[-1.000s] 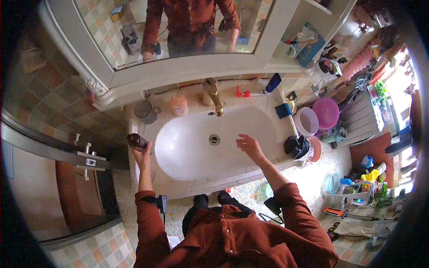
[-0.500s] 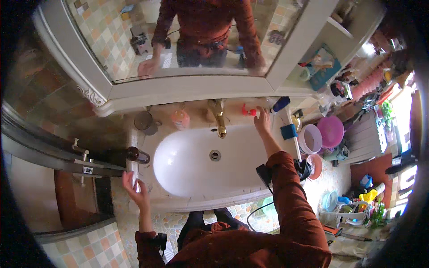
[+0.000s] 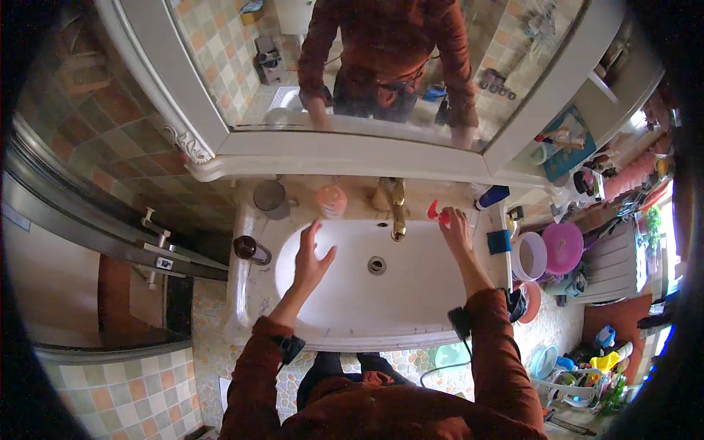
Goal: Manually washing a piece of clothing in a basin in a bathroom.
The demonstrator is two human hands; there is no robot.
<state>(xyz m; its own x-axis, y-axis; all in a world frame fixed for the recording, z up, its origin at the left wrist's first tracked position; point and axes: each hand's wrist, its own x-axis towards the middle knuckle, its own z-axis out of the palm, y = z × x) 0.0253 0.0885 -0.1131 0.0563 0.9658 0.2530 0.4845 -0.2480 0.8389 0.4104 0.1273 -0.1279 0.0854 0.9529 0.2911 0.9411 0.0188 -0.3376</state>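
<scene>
Our left hand (image 3: 311,260) hovers, fingers apart. Our right hand (image 3: 457,233) touches the red dispenser pump (image 3: 434,211); finger grip we can't tell.

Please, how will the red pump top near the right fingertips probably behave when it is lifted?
The red pump top is probably light, being small beside the right hand. Its uneven, spout-like shape suggests it would hardly roll.
</scene>
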